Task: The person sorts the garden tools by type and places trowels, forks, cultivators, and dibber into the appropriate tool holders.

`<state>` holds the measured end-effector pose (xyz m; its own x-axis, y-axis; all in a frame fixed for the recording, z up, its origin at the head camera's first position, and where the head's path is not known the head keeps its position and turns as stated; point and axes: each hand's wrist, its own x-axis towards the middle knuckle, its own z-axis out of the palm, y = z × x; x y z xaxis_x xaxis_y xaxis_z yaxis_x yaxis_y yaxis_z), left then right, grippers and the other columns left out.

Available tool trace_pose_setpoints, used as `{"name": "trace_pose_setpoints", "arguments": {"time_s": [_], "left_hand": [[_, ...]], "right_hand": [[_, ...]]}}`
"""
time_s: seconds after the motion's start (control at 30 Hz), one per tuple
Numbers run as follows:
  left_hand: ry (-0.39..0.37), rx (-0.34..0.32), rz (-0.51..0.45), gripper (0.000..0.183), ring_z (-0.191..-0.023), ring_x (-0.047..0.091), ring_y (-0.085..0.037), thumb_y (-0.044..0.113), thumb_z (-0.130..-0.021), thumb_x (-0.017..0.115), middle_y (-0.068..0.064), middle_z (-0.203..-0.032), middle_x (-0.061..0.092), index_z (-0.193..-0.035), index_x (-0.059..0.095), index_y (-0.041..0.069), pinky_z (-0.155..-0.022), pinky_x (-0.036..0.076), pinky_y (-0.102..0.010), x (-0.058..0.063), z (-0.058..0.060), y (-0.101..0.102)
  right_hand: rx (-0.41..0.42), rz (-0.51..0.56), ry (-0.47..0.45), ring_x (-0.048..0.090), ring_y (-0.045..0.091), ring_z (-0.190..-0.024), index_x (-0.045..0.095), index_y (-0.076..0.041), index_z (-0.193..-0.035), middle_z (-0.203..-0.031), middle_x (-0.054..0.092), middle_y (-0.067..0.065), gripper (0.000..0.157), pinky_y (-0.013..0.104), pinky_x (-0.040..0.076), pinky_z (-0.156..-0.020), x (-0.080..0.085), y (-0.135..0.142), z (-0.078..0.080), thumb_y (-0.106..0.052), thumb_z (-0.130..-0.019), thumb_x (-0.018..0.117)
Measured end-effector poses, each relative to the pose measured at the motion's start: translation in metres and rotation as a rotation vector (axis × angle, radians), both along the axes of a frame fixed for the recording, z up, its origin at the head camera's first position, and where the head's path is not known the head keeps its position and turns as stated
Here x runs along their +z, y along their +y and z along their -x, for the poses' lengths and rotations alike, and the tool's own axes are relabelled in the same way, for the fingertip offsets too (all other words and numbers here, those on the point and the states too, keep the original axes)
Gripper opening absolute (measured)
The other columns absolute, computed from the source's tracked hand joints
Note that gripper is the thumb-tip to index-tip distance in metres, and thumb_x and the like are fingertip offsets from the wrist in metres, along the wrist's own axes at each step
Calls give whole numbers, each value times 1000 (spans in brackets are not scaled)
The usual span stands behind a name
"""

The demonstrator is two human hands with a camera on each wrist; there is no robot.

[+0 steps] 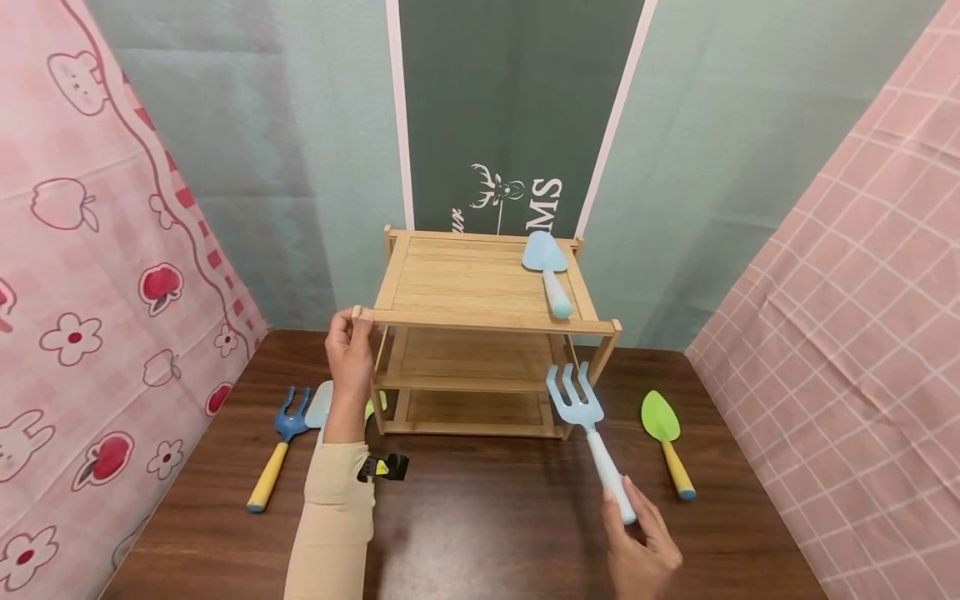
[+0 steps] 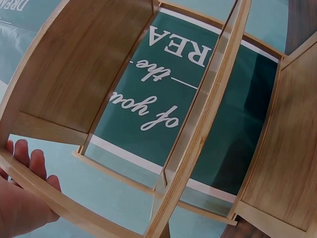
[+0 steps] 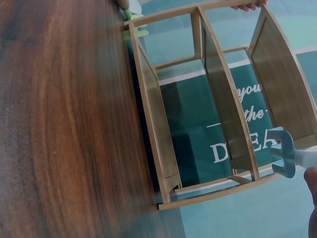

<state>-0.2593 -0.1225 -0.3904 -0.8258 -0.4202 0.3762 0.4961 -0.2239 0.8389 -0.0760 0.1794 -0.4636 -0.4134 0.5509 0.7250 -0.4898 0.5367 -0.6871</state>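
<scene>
A light blue hand fork [image 1: 581, 408] with a pale handle is gripped near its butt end by my right hand [image 1: 641, 542], tines pointing away, in front of the shelf's right side. In the right wrist view the fork [image 3: 283, 152] shows at the right edge. My left hand [image 1: 351, 346] grips the front left corner of a three-tier wooden shelf [image 1: 465, 283]. The left wrist view has its fingers [image 2: 37, 163] curled round the frame. On the top tier, at the right, lies a light blue trowel [image 1: 551, 271], handle toward me.
A green trowel [image 1: 662, 421] with a yellow handle lies right of the shelf. To the left lies a blue fork [image 1: 288, 425] with a yellow handle. Beside it, a pale blue tool [image 1: 320, 406] and a green tool [image 1: 377, 404] are partly hidden by my left arm. Patterned cloths [image 1: 847, 275] enclose the table.
</scene>
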Motion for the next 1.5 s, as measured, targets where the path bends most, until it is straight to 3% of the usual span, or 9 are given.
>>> {"name": "trace_pose_setpoints", "arguments": {"time_s": [0.1, 0.23, 0.37, 0.5, 0.57, 0.83, 1.1, 1.3, 1.5], "left_hand": [[-3, 6, 3, 7, -81, 55, -18, 8, -94, 52, -6, -81, 56, -96, 55, 3, -83, 43, -40, 1, -1, 0], [-5, 10, 15, 8, -80, 54, -15, 9, -94, 51, -8, -81, 56, -97, 55, 2, -82, 43, -38, 1, -1, 0], [-6, 15, 18, 8, -79, 54, -15, 9, -94, 52, -9, -81, 55, -96, 55, 2, -80, 43, -34, 2, -1, 0], [-14, 15, 14, 6, -77, 53, -14, 9, -94, 52, -8, -80, 54, -95, 55, 4, -78, 43, -30, 1, -1, 0], [-19, 15, 9, 6, -77, 53, -14, 9, -94, 52, -7, -80, 54, -94, 55, 4, -78, 43, -29, 0, -1, 0], [-20, 18, 6, 6, -76, 53, -14, 9, -94, 52, -11, -80, 55, -94, 55, 3, -77, 43, -29, -1, -1, 1], [-18, 18, 15, 10, -76, 53, -14, 10, -94, 52, -1, -78, 56, -95, 54, 0, -79, 43, -31, -1, 0, 1], [-25, 5, 13, 7, -75, 53, -13, 11, -94, 53, -10, -80, 56, -94, 55, 4, -79, 43, -31, -3, 1, 0], [-13, 14, 31, 8, -75, 53, -13, 12, -94, 53, -9, -79, 55, -94, 55, 4, -80, 43, -35, -2, 2, -2]], "right_hand": [[29, 15, 32, 63, 5, -82, 66, 17, -91, -87, 64, 30, 30, 10, 46, -65, -4, 2, 6, 25, -63, 67], [116, 75, 110, 63, 9, -82, 66, 17, -93, -91, 65, 27, 28, 10, 46, -63, -27, 12, 20, 21, -65, 69], [131, 106, 127, 63, 12, -82, 68, 12, -97, -95, 66, 23, 31, 11, 46, -63, -76, 32, 43, 14, -67, 74], [128, 154, 86, 63, 15, -83, 68, 9, -101, -98, 65, 24, 33, 12, 47, -60, -110, 46, 60, 12, -69, 75], [125, 189, 46, 63, 15, -82, 68, 8, -102, -98, 65, 23, 33, 13, 47, -59, -108, 44, 62, 11, -70, 75], [97, 277, -47, 59, 3, -68, 67, 12, -99, -91, 69, 9, 27, 9, 44, -54, -38, 9, 49, 13, -72, 70], [116, 288, -84, 59, 0, -67, 68, 10, -100, -92, 68, 11, 27, 10, 45, -54, -35, 6, 61, 8, -74, 72], [134, 361, -246, 62, 3, -78, 67, 8, -104, -97, 66, 6, 27, 15, 49, -63, -23, 3, 65, 4, -78, 71], [236, 465, -279, 61, 6, -86, 64, 11, -108, -110, 58, 27, 27, 17, 49, -70, -11, -3, 71, 6, -81, 65]]}}
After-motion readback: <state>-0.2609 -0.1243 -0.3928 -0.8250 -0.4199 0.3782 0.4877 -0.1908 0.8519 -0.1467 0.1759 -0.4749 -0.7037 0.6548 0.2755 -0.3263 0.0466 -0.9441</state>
